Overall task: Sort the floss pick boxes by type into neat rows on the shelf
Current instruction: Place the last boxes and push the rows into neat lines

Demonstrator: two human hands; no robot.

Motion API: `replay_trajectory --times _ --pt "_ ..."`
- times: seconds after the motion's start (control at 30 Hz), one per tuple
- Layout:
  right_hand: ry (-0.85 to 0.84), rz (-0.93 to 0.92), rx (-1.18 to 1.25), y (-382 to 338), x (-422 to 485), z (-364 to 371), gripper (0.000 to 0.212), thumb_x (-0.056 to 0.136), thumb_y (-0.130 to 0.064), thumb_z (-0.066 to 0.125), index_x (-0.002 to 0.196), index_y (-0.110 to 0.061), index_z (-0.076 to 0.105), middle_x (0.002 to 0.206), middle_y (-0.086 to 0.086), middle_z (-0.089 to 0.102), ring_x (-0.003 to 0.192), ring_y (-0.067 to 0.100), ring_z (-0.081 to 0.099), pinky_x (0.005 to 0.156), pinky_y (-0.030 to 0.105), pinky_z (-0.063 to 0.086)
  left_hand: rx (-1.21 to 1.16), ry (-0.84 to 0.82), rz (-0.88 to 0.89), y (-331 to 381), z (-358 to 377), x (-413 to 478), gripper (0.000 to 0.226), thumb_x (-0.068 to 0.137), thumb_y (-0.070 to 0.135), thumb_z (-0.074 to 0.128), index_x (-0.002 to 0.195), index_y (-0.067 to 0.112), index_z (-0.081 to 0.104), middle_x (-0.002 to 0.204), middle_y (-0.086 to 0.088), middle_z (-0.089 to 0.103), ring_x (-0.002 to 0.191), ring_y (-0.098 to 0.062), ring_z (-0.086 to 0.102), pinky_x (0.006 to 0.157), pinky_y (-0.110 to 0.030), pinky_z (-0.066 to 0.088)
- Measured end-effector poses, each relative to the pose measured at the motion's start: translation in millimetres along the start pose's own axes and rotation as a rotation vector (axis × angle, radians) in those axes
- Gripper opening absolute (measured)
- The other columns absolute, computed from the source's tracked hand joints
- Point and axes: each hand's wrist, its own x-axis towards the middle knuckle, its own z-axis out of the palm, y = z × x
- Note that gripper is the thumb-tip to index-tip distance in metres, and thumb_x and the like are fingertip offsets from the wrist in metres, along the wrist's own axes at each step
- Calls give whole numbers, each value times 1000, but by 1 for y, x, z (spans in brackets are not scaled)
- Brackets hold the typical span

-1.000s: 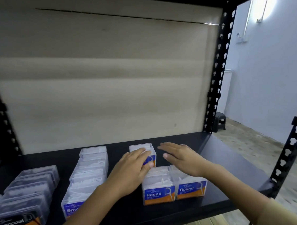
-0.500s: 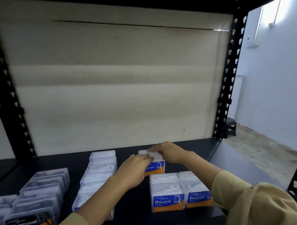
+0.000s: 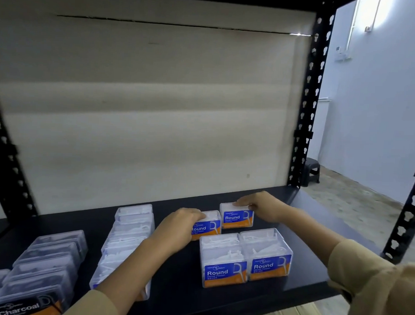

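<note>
Storeroom / stockroom, prob. back of shop. Evidence: black boltless metal rack w/ keyhole-slotted uprights [image 3: 308, 109], black shelf board [image 3: 179, 289], plain cardboard sheet [image 3: 144, 111] as backing at far side. Stock in multiples: clear retail boxes labelled "Round" [image 3: 224, 260] near right, row of white-pick boxes [image 3: 129, 237] centre, "Charcoal" boxes [image 3: 29, 304] near left. Right of rack: bare white wall [image 3: 381, 117], rough unfinished floor [image 3: 356, 211], small dark plastic stool [image 3: 311, 171] far right. No furnishings of home or office type.

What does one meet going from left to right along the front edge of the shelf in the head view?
Charcoal box → left forearm over the white-pick row → two Round boxes side by side → right sleeve.
</note>
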Motion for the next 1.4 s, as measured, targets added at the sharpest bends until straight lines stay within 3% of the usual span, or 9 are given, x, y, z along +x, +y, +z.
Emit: replay_trajectory --times 0.23,0.63,0.73,0.83,0.97,1.07,1.17,1.27,1.4 --pt "-14 -27 11 18 -33 -5 42 92 -2 48 131 -17 53 141 2 50 131 17 46 105 20 33 -127 -13 2 10 -4 1 51 86 23 65 134 19 50 138 -1 53 124 -17 50 103 -29 41" --pt "-51 -40 47 14 -56 -4 42 93 -4 48 131 -21 53 142 -1 49 133 14 44 107 22 34 -114 -13 38 32 -5 -2 42 93 6 45 130 24 55 136 4 55 122 -15 52 102 -29 43" --pt "-45 -45 52 11 -62 -5 41 94 -3 45 131 -20 54 141 -2 50 133 12 43 103 13 30 -120 -8 44 35 -8 -5 39 95 9 42 127 24 58 135 5 56 122 -14 53 103 -30 43" --pt "-49 -24 106 7 -67 -6 40 96 -5 43 131 -20 53 140 -3 50 132 13 44 105 17 32 -146 -26 46 38 -11 -8 33 98 21 41 127 24 56 135 6 54 120 -12 51 102 -31 43" --pt "-77 18 169 -3 -75 -3 45 95 -38 44 138 -27 42 152 -4 33 138 16 34 112 31 30 -93 -57 68 42 -9 -17 47 96 49 33 138 28 41 145 6 38 131 -13 35 111 -36 30" --pt "-141 28 135 -13 -86 3 72 85 -62 41 146 -33 18 159 -8 10 146 15 12 119 44 12 -32 -111 60 43 -1 -28 81 82 72 31 149 30 13 158 7 10 146 -16 10 119 -41 12" --pt "-154 8 -99 -21 -98 10 108 61 -83 38 148 -31 -2 159 -9 -7 146 11 -9 119 45 -5 41 -191 57 45 8 -38 109 66 86 36 149 31 -9 159 6 -16 146 -17 -16 120 -44 -4" --pt "-156 4 -217 -21 -100 20 115 64 -80 48 147 -29 -13 158 -7 -16 145 12 -17 116 43 -12 60 -225 39 46 14 -41 115 69 80 49 148 28 -15 156 3 -25 143 -20 -25 119 -45 -8" --pt "-161 13 -229 -18 -98 26 110 74 -70 54 146 -27 -17 157 -5 -18 144 14 -18 115 42 -12 20 -229 24 49 18 -39 108 76 71 52 148 24 -14 157 2 -23 144 -21 -23 120 -41 -4"
